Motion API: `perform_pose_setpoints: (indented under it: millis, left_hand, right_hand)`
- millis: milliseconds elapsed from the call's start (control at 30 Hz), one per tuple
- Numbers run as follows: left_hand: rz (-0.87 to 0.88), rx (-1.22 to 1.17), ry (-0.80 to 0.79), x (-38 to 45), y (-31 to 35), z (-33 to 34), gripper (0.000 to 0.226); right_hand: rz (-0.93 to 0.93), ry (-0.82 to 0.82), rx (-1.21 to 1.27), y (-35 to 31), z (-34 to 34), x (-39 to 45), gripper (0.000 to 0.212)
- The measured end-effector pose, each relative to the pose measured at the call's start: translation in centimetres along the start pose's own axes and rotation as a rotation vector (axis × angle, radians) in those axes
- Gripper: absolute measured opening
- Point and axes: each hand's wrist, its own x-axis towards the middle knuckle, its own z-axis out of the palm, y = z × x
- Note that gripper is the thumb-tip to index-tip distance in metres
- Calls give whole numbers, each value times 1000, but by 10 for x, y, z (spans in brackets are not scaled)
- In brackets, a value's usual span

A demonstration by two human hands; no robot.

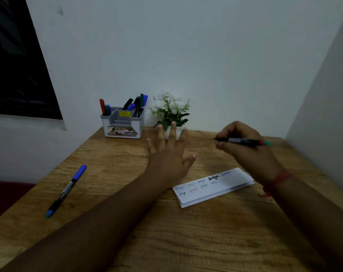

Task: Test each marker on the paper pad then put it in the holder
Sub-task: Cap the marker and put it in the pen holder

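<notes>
Right hand [243,146] pinches a slim black-barrelled marker with a green end cap and red ring [245,141], held roughly level above the far right of the wooden tabletop [127,222], beyond the paper and clear of it. The tip end is tucked into the fingers, so I can't tell if it's capped. Left hand [170,154] is spread, fingers straight, holding nothing, reaching forward mid-table toward the back; can't tell whether it touches the wood. The folded white paper pad with rows of small handwritten test words [211,188] lies flat between the two forearms, with blank space at its right end. A second black marker with a blue cap and blue tail [66,191] lies loose on the table, well apart to the left, so it likely hasn't been tested yet. The grey-and-white plastic compartmented desk holder [122,122] sits at the back against the wall with several markers already standing in its left and right compartments. A small white pot of white artificial flowers [171,112] is just beside it. Handling guess: markers are light, rigid, with smooth plastic barrels that roll easily on a flat top. Pinch mid-barrel for carrying, nearer the tip for writing. The thin pad will probably slide under the stroke, so pin it with the free hand. Drop the marker in vertically; the holder looks light enough to shift if knocked.
</notes>
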Motion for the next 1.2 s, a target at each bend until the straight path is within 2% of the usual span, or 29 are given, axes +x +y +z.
perform_pose_setpoints:
  millis: [167, 367, 1200]
  left_hand:
    - [29, 8, -4, -1, 5, 7, 78]
    - [65, 22, -26, -1, 7, 14, 77]
    - [108, 122, -28, -3, 4, 21, 77]
  right_hand:
    - [141, -33, -190, 18, -14, -35, 15]
    - [235, -29, -199, 39, -8, -52, 14]
    - [235, -66, -214, 53, -4, -47, 10]
